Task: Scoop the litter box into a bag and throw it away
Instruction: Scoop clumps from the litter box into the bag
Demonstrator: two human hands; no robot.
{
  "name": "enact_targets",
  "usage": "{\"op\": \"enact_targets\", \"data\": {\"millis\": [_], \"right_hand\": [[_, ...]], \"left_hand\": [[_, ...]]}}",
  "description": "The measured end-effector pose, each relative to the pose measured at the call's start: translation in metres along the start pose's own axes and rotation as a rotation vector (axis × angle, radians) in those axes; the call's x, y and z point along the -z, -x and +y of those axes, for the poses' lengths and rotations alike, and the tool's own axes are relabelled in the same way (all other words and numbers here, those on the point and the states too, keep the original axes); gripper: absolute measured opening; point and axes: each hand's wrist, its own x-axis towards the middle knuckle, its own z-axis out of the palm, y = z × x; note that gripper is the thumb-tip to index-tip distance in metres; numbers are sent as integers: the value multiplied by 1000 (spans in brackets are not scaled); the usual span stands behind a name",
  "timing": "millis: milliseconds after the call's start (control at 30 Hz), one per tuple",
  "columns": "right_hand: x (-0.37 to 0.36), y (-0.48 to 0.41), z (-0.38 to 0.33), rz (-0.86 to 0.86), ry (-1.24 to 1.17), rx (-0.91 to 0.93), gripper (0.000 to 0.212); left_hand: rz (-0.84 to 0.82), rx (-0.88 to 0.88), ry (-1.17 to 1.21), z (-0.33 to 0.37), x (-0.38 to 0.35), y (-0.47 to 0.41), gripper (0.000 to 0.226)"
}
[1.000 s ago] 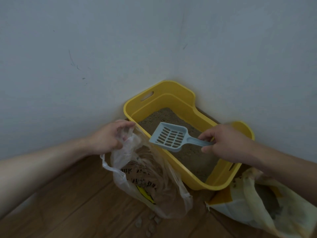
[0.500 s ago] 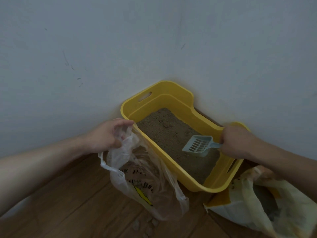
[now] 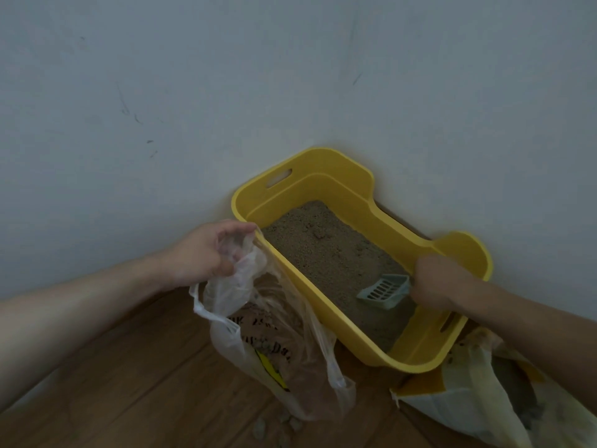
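Yellow litter box (image 3: 336,179) sits in corner where two pale walls (image 3: 161,92) meet, on wooden floor (image 3: 129,383); sandy litter (image 3: 323,250) fills bottom. Right hand (image 3: 436,282) closed around handle of grey-blue slotted scoop (image 3: 384,291); scoop head low at near end of box, front edge on litter. Left hand (image 3: 210,250) pinches rim of clear plastic bag (image 3: 277,347), held open just beside box's left wall, touching it; bag bottom rests on floor. Few loose clumps (image 3: 277,423) on floor beneath bag. Pale yellow sack (image 3: 478,392) lies right of box, mouth open.
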Motion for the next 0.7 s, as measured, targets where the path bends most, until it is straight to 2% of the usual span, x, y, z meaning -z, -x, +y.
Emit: {"op": "enact_targets", "data": {"millis": [267, 433, 700], "right_hand": [[-6, -29, -15, 38, -50, 5, 31], [-12, -57, -33, 76, -179, 30, 11], [-10, -99, -71, 131, -324, 74, 22]], "left_hand": [[5, -38, 32, -4, -2, -6, 77], [-12, -40, 97, -8, 0, -9, 77], [-31, -56, 114, -12, 2, -12, 78]]}}
